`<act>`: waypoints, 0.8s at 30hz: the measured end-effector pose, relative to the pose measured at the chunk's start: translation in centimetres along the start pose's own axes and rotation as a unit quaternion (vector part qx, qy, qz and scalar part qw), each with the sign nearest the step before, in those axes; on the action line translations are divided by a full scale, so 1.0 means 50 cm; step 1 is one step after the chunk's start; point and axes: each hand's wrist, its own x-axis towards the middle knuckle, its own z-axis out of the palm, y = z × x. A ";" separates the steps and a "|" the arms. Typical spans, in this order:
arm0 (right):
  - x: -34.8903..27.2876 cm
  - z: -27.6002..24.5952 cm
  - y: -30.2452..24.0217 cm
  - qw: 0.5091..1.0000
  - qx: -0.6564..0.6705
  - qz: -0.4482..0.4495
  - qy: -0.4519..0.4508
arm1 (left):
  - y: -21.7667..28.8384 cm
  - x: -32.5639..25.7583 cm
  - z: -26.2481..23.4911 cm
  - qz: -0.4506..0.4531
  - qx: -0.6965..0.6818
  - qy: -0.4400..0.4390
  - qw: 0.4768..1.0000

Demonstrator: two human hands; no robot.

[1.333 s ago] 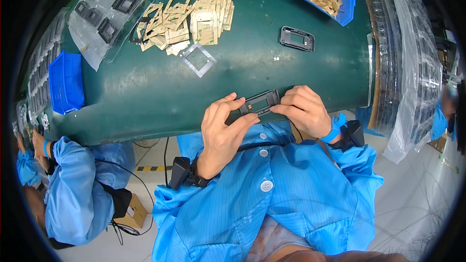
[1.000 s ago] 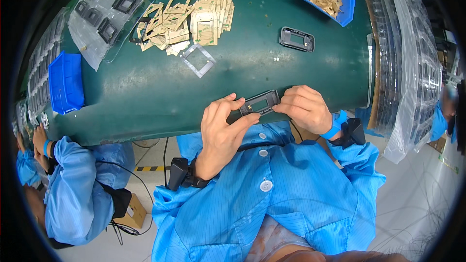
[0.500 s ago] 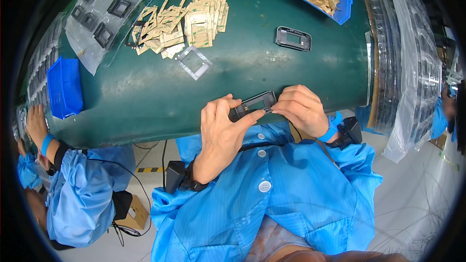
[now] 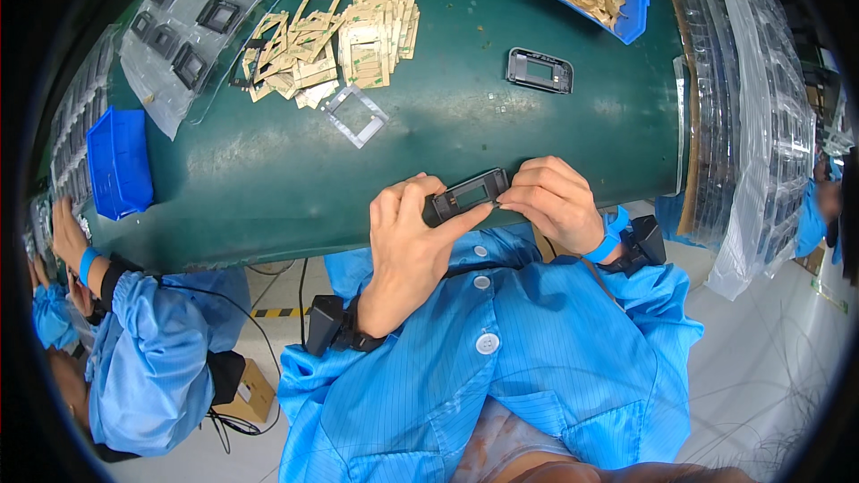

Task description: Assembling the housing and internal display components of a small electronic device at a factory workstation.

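A black rectangular plastic housing (image 4: 469, 198) with a window opening is held at the table's near edge, tilted slightly up at its right end. My left hand (image 4: 407, 237) grips its left end, with fingers at the far side and the thumb stretched along the near side. At the right end, my right hand (image 4: 557, 206) is closed in a pinch, its fingertips touching the lower right corner; anything small between them is hidden. Farther off lies a second black housing (image 4: 540, 72). A light grey frame (image 4: 356, 116) rests flat, left of the middle.
Tan backed adhesive frames (image 4: 371, 36) lie heaped at the back left, beside a clear tray (image 4: 174, 27) of black parts. A blue bin (image 4: 637, 4) holds tan scraps; another blue bin (image 4: 121, 164) stands left. Stacked clear trays (image 4: 747, 125) line the right. A co-worker's hand (image 4: 70, 237) is far left.
My left thumb and my right fingertips have shifted slightly against the housing, which stays in place. At the far left, the co-worker's hand has changed its pose.
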 end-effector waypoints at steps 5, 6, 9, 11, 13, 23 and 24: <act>0.003 -0.005 -0.005 0.999 -0.030 -0.019 -0.027 | -0.015 -0.015 0.022 -0.012 -0.121 0.112 0.986; 0.004 -0.006 -0.007 0.999 -0.037 -0.020 -0.030 | -0.013 -0.015 0.022 -0.013 -0.120 0.112 0.986; 0.009 -0.017 -0.012 0.997 -0.048 -0.026 -0.060 | -0.012 -0.010 0.021 0.000 -0.113 0.120 0.986; 0.005 -0.013 -0.009 0.997 -0.053 -0.027 -0.047 | -0.011 -0.010 0.021 0.006 -0.101 0.128 0.987; 0.000 -0.010 -0.009 0.997 -0.059 -0.028 -0.033 | -0.017 -0.015 0.024 0.006 -0.110 0.136 0.985; -0.014 0.001 -0.037 0.975 -0.205 -0.080 -0.034 | -0.022 -0.015 0.024 0.036 -0.077 0.150 0.985; -0.012 0.002 -0.037 0.972 -0.219 -0.077 -0.048 | -0.022 -0.015 0.022 0.036 -0.076 0.150 0.985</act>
